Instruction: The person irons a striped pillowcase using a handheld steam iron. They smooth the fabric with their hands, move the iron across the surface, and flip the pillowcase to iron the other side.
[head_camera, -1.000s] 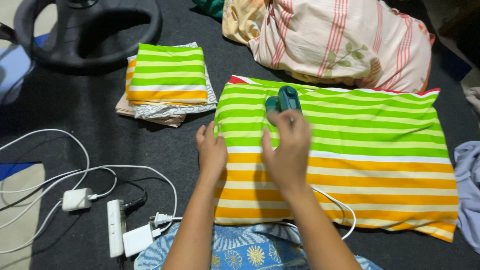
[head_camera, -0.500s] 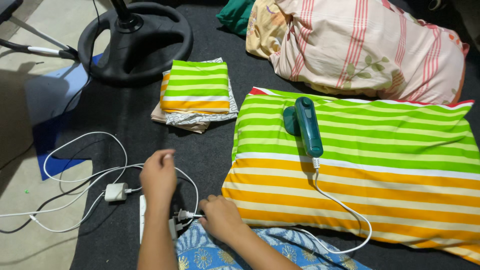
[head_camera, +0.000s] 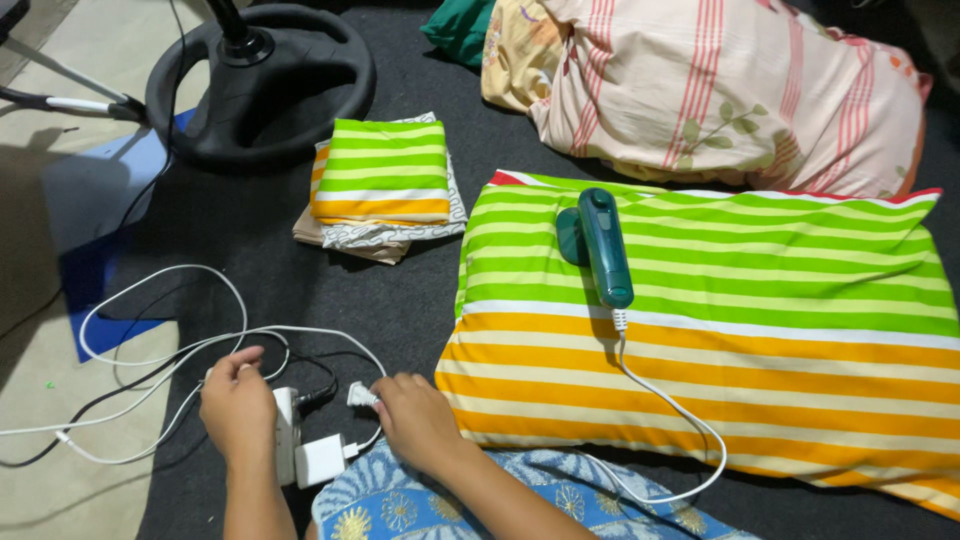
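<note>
A teal handheld steam iron (head_camera: 600, 243) lies on a green, white and orange striped pillow (head_camera: 760, 330), and its white cord (head_camera: 670, 400) runs down across the pillow toward me. My right hand (head_camera: 415, 420) pinches the cord's white plug (head_camera: 360, 396) beside a white power strip (head_camera: 286, 432). My left hand (head_camera: 238, 405) rests on the strip's left side, over a tangle of white cables (head_camera: 150, 340). A white adapter (head_camera: 322, 460) is plugged in at the strip's near end.
A stack of folded cloths (head_camera: 380, 190), striped one on top, lies left of the pillow. A black round fan base (head_camera: 262, 75) stands behind it. A pink striped pillow (head_camera: 720, 90) lies at the back. Blue flowered fabric (head_camera: 480, 500) covers my lap.
My right hand left the iron on the pillow and came down to the plug. My left hand dropped onto the power strip. The plug now sits closer to the strip.
</note>
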